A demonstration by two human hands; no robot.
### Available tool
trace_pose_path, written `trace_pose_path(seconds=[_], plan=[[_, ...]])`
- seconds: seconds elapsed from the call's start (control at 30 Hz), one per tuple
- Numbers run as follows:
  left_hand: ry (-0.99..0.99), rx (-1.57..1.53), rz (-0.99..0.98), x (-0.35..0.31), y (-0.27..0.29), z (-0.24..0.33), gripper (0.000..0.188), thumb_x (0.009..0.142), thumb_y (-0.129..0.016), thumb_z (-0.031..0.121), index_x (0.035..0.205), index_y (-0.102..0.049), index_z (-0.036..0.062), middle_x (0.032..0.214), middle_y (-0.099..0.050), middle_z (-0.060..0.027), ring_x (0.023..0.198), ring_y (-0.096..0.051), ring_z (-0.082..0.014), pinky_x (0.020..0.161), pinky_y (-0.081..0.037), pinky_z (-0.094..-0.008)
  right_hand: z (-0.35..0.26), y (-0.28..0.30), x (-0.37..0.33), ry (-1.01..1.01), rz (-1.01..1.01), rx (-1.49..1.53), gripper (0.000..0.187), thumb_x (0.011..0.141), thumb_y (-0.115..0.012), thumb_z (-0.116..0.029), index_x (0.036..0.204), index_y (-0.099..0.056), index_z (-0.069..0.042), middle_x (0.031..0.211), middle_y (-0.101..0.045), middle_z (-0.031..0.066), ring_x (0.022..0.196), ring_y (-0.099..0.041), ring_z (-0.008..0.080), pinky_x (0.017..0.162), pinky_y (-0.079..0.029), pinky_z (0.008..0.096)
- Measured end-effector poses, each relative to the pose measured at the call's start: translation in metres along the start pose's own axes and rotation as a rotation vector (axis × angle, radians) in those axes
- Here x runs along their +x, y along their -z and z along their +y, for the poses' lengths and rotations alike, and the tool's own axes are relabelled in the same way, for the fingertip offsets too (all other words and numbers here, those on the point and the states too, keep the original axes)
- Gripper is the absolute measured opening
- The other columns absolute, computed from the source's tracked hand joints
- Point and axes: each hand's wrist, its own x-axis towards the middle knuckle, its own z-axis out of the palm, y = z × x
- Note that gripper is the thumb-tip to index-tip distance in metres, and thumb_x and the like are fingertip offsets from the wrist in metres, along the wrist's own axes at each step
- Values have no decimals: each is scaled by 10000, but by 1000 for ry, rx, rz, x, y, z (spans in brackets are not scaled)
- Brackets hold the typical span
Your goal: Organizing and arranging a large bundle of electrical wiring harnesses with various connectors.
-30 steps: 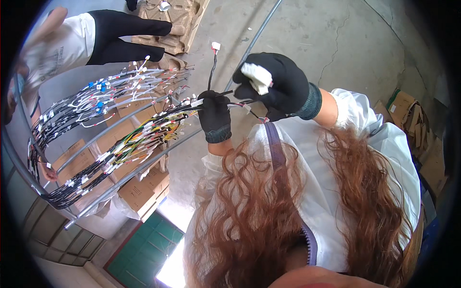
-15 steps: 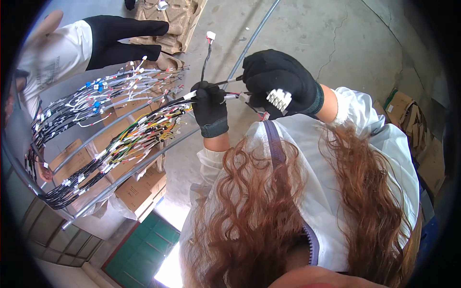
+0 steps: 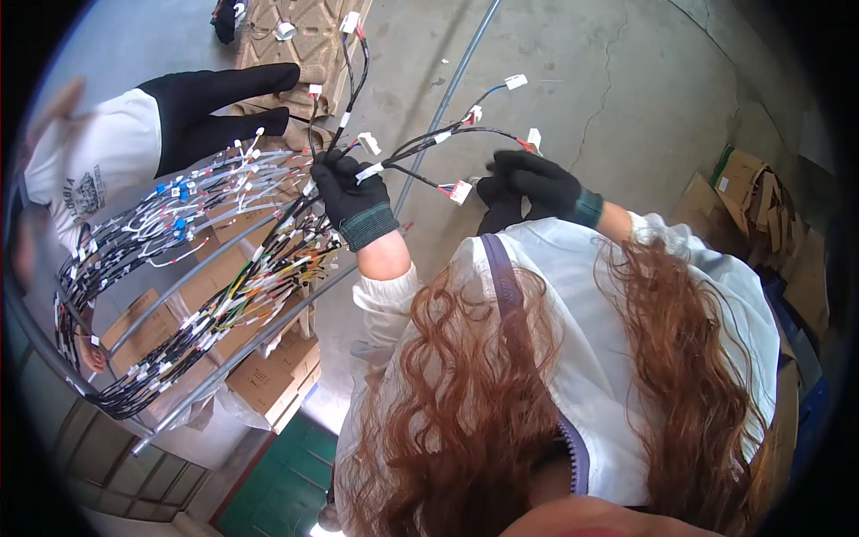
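My left hand (image 3: 349,199), in a black glove, is closed around a wire harness. Black-sleeved harness branches (image 3: 416,143) fan out from it to the right and upward. They end in white connectors, among them a multi-pin connector (image 3: 460,192), one on a blue wire (image 3: 515,81) and an upper one (image 3: 350,22). A white label (image 3: 369,171) is wrapped around the branches beside my fingers. My right hand (image 3: 541,190), also black-gloved, is apart from the wires with its fingers stretched out, just right of the multi-pin connector. It holds nothing that I can see.
Long wire bundles (image 3: 201,327) hang along metal rails (image 3: 224,358) at the left. Another person (image 3: 98,161) stands beyond them. A metal pole (image 3: 452,85) crosses behind the harness. Cardboard boxes (image 3: 273,376) sit beneath the rails, and flattened cardboard (image 3: 761,201) lies at the right.
My right hand has let go of the wires and white connector. My left hand has moved left with the harness, and its branches now spread out freely.
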Motion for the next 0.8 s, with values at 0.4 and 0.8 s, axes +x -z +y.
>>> trace_pose_path(seconds=[0.4,0.8], plan=[[79,-150,98,-11,22,11,187,783,-541,234,798,-550,48,724,-586,-39,631,-549,-132,569,-461,-222,-58,-65,54,562,-155,-147,221,745,-488,-2,965,-489,16,902,-514,113,891,-494,186,761,-402,301],[193,-120,59,-20,6,31,186,806,-508,216,859,-539,41,783,-589,-58,654,-561,-131,563,-481,-238,-66,-67,46,512,-16,-153,376,846,-376,-365,840,-503,-10,763,-539,58,706,-526,125,663,-393,244]])
